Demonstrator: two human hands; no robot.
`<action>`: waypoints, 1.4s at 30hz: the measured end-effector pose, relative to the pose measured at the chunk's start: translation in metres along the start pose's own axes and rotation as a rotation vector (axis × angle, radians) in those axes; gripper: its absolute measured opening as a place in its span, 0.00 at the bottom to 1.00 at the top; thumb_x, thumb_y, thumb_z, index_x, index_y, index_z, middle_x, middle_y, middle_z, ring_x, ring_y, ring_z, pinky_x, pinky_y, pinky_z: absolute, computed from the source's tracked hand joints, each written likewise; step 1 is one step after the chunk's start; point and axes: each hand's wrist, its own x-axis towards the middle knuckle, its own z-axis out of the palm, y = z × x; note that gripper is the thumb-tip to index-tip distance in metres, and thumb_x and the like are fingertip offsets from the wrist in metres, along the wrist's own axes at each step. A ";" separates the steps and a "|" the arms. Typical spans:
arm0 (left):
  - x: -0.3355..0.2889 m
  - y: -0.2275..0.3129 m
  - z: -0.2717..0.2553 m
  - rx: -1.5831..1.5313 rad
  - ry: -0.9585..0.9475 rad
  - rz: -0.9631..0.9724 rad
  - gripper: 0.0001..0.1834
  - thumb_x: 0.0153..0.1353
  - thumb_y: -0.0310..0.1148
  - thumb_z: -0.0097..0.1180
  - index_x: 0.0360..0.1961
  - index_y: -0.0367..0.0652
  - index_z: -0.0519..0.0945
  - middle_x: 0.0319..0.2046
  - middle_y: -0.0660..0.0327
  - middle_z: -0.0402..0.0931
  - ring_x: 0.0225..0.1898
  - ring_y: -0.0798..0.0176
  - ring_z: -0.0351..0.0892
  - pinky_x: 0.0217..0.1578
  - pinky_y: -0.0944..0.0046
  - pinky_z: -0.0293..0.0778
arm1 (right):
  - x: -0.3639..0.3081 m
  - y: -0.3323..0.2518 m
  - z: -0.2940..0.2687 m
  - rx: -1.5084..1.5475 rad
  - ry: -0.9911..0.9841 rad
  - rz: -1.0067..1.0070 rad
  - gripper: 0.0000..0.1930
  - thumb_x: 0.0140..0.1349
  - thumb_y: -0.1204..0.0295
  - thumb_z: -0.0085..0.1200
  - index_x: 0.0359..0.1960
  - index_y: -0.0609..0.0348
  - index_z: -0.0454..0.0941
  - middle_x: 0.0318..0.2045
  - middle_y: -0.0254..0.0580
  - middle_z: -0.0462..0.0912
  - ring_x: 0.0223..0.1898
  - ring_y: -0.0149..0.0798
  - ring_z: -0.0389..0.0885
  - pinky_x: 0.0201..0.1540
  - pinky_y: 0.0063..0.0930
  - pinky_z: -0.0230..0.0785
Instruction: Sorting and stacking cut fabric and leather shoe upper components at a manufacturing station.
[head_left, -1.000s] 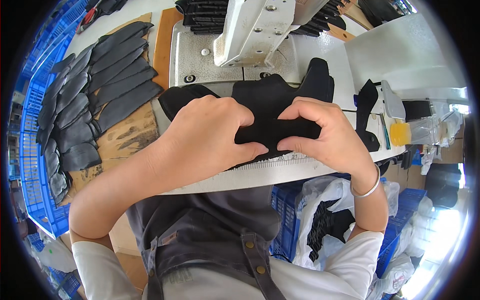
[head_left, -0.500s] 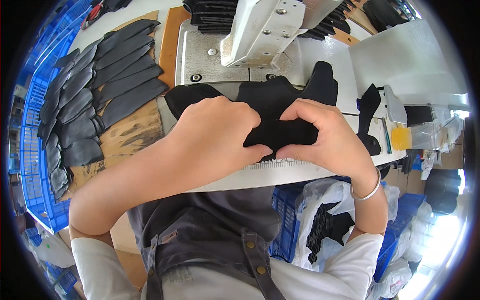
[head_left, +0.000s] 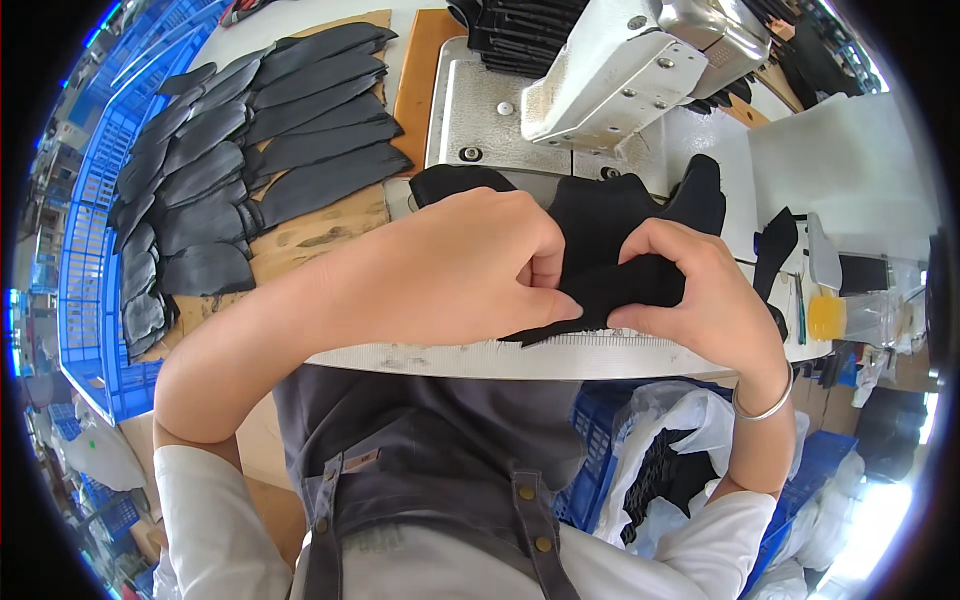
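Observation:
A black fabric piece (head_left: 600,215) with a curved, lobed outline lies on the pale worktable in front of a sewing machine (head_left: 600,85). My left hand (head_left: 485,265) grips its near part, fingers curled and thumb tip pressed on the cloth; the palm side is hidden. Opposite it, my right hand (head_left: 705,295) pinches the near right part, thumb and forefinger bent around the cloth. Between the two hands the near edge looks folded up, and a pointed corner hangs over the ruler strip (head_left: 655,338) along the table's front edge.
Overlapping dark cut pieces (head_left: 210,185) cover a brown board at left, beside a blue crate (head_left: 95,270). A black stack (head_left: 520,35) stands behind the machine. At right lie a narrow black piece (head_left: 775,245) and a yellow-capped container (head_left: 825,318). Below is a plastic-lined crate (head_left: 590,450).
The view has swung, shifting the scene to the right. The near edge of the fabric now shows a raised fold and a pointed corner between my hands, which keep their grip.

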 end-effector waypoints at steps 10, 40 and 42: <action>-0.002 -0.012 0.006 0.214 0.151 0.098 0.14 0.56 0.35 0.64 0.23 0.34 0.78 0.15 0.56 0.77 0.17 0.59 0.76 0.20 0.64 0.67 | 0.001 0.000 0.002 -0.029 0.015 -0.007 0.22 0.40 0.70 0.70 0.35 0.66 0.73 0.33 0.51 0.78 0.37 0.54 0.77 0.40 0.36 0.69; -0.001 -0.006 0.064 0.772 0.268 0.588 0.53 0.41 0.50 0.62 0.67 0.36 0.58 0.69 0.52 0.54 0.69 0.50 0.55 0.67 0.49 0.51 | -0.004 0.007 -0.005 -0.005 0.002 -0.019 0.14 0.48 0.73 0.62 0.36 0.63 0.73 0.29 0.50 0.78 0.35 0.55 0.77 0.36 0.41 0.68; 0.004 -0.013 0.064 0.758 0.232 0.501 0.53 0.40 0.51 0.62 0.66 0.34 0.57 0.69 0.51 0.54 0.69 0.51 0.54 0.67 0.50 0.51 | -0.011 0.011 -0.010 0.036 0.073 0.056 0.13 0.49 0.72 0.62 0.34 0.64 0.74 0.27 0.50 0.79 0.32 0.54 0.78 0.35 0.39 0.69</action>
